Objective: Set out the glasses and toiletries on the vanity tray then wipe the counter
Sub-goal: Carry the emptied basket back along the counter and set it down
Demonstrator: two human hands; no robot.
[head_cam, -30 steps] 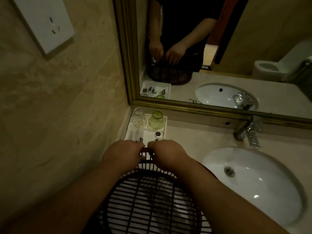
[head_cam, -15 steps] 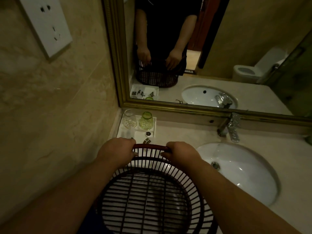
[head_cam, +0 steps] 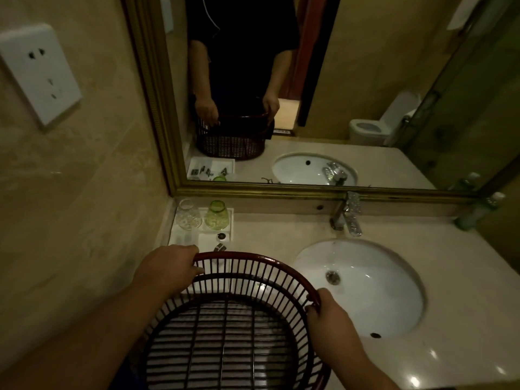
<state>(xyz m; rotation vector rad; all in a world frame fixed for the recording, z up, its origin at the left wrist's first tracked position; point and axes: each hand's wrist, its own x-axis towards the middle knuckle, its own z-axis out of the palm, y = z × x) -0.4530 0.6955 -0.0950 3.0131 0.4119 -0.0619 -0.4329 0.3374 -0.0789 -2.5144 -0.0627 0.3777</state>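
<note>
A white vanity tray (head_cam: 230,220) lies in the counter's back left corner. On it stand a clear glass (head_cam: 189,215) and a green glass (head_cam: 217,215), with small toiletry packets (head_cam: 221,236) in front of them. A dark red slatted basket (head_cam: 242,319) is held above the counter's near edge and hides the tray's front part. My left hand (head_cam: 166,270) grips the basket's rim at the far left. My right hand (head_cam: 327,313) grips the rim at the right.
A white sink (head_cam: 363,285) with a chrome tap (head_cam: 347,213) fills the counter's middle. Green bottles (head_cam: 475,212) stand at the back right. A gold-framed mirror (head_cam: 281,108) runs along the back wall. A wall socket (head_cam: 39,74) is at the left.
My hands have slid apart along the basket rim, the right one moving far to the right. The basket has come nearer and the view has tilted up.
</note>
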